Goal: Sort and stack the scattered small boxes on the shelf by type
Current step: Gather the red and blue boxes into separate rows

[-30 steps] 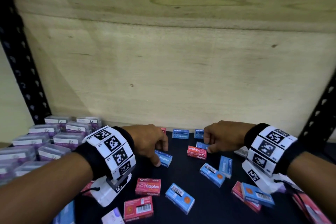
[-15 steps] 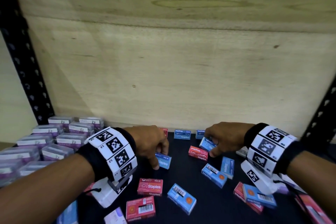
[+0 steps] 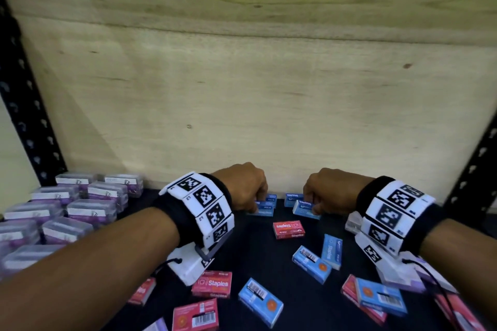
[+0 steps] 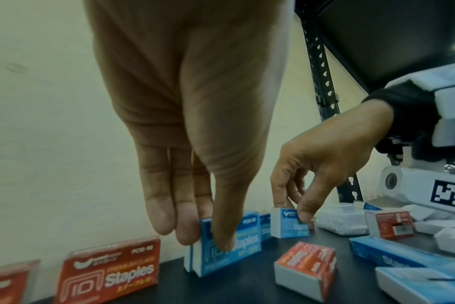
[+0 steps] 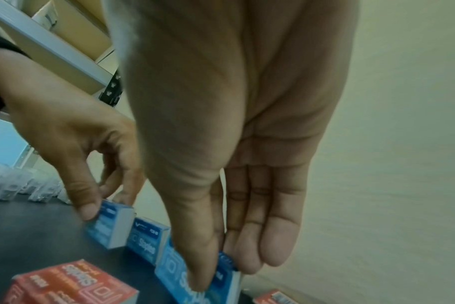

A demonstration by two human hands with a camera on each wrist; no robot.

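Observation:
Small blue and red staple boxes lie scattered on the black shelf [image 3: 269, 255]. My left hand [image 3: 259, 201] pinches a blue staples box [image 3: 262, 209] between thumb and fingers. It stands on edge close to the back wall, against another blue box [image 4: 249, 222]. My right hand [image 3: 312, 203] pinches a second blue box [image 3: 306, 208], tilted, just to the right. One more blue box [image 5: 148, 238] stands between the two held ones. In the wrist views the left hand [image 4: 204, 238] and right hand [image 5: 221, 273] each show the thumb on the box's printed face.
Loose red boxes [image 3: 289, 229] [image 3: 212, 283] and blue boxes [image 3: 310, 263] [image 3: 261, 301] lie nearer me. Clear purple-labelled boxes [image 3: 80, 204] sit grouped at the left. Red boxes [image 4: 109, 271] stand against the plywood back wall [image 3: 269, 115]. Black uprights [image 3: 29, 129] flank the shelf.
Both hands have moved back toward the wall, each carrying a blue box picked from the shelf. The held boxes now sit beside the blue ones at the rear.

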